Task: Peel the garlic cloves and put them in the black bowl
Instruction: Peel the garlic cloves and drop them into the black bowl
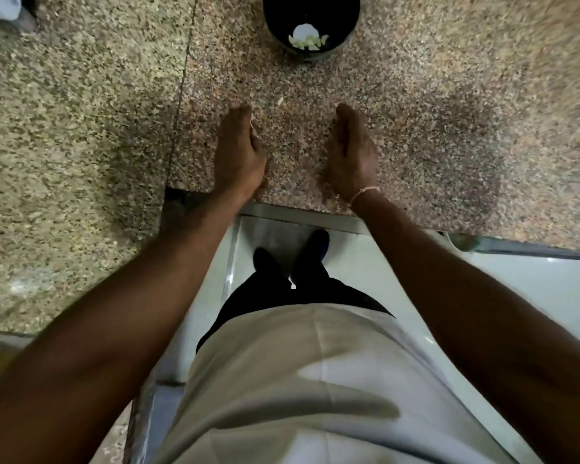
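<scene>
The black bowl (344, 15) stands at the top middle of the speckled granite counter (432, 95), with several pale peeled garlic cloves (310, 42) inside. Well in front of it, my left hand (238, 152) and my right hand (349, 150) rest on edge on the counter, palms facing each other with a gap between them. Both hands have straight fingers and hold nothing that I can see. Small scraps of garlic skin (253, 127) lie beside my left hand's fingers, and one more garlic skin scrap (280, 101) lies a little farther out. The picture is slightly blurred.
The counter's front edge (298, 209) runs just behind my wrists, with a second granite slab (64, 145) to the left across a seam. Below are a pale tiled floor (533, 283), my dark shoes and light shirt. A thin band circles my right wrist.
</scene>
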`<state>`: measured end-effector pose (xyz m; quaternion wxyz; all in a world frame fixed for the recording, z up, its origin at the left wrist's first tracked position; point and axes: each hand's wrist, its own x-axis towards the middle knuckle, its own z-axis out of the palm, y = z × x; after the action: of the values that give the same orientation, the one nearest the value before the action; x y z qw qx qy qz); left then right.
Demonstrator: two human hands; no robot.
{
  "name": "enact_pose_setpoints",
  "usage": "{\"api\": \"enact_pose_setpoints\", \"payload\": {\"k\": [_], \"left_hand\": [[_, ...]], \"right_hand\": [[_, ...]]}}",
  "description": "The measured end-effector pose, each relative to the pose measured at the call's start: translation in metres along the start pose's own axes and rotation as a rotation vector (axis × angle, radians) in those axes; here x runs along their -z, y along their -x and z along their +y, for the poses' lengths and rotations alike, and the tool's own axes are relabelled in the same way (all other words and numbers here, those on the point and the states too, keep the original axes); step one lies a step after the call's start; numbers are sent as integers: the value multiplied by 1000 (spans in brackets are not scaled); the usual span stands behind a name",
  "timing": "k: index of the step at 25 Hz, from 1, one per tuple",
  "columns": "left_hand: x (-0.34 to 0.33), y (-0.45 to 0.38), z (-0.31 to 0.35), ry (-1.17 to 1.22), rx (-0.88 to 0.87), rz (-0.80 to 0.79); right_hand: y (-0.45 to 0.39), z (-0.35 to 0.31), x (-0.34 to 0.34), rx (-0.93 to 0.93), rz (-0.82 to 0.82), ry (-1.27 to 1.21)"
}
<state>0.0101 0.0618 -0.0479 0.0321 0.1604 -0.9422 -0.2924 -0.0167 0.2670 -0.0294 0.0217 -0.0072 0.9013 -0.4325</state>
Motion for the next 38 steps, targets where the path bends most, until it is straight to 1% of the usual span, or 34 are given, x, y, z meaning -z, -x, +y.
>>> {"api": "enact_pose_setpoints", "payload": {"k": [2, 4, 5, 6, 7, 10, 11, 15, 16, 17, 19, 20, 21, 22, 24, 26, 27, 29, 30, 32, 33, 34, 36, 38], "left_hand": [[-16, 17, 2, 2, -94, -59], [-26, 37, 6, 39, -212, -108], [-26, 45, 6, 62, -233, -127], [-26, 49, 5, 93, -228, -129], [-23, 51, 5, 117, -203, -113], [-16, 54, 0, 99, -121, -96], [-14, 55, -2, 81, -118, -104], [-12, 49, -3, 84, -162, -124], [-10, 49, -2, 95, -175, -118], [-9, 49, -3, 105, -178, -110], [-6, 47, -8, 134, -166, -104], [-3, 49, -8, 162, -151, -103], [-2, 50, -7, 201, -128, -99], [-1, 50, -3, 250, -94, -90], [3, 46, 4, 342, -36, -46], [6, 43, 4, 414, -5, 13], [7, 42, 2, 461, 23, 29], [11, 41, 2, 579, 121, 38], [14, 40, 3, 635, 175, 44], [17, 38, 6, 740, 277, 52], [18, 36, 8, 802, 325, 51], [19, 35, 10, 873, 380, 46], [19, 33, 9, 1017, 497, 17], [20, 33, 10, 1086, 568, -19]], "right_hand": [[20, -1, -14, -42, 61, -46], [32, -9, -29, 14, 28, -88], [35, -12, -34, 54, 0, -92], [34, -13, -34, 72, -9, -98], [31, -10, -31, 48, 13, -116], [26, 2, -19, -113, 129, -178], [28, 1, -21, -110, 142, -154], [32, -21, -53, 103, 40, -67], [29, -23, -55, 109, 40, -80], [25, -22, -52, 70, 70, -121], [17, -13, -46, -65, 157, -221], [18, -13, -45, -101, 170, -233], [21, -16, -47, -90, 154, -222], [25, -22, -52, -31, 112, -198], [29, -32, -63, 77, -7, -190], [30, -33, -63, 49, -92, -238], [28, -30, -57, 48, -84, -225], [22, -23, -41, 115, -63, -53], [18, -24, -33, 182, -124, 90], [13, -30, -25, 300, -342, 400], [12, -34, -26, 339, -424, 538], [15, -39, -30, 375, -465, 641], [22, -41, -38, 440, -455, 727], [28, -38, -41, 513, -378, 728]]}}
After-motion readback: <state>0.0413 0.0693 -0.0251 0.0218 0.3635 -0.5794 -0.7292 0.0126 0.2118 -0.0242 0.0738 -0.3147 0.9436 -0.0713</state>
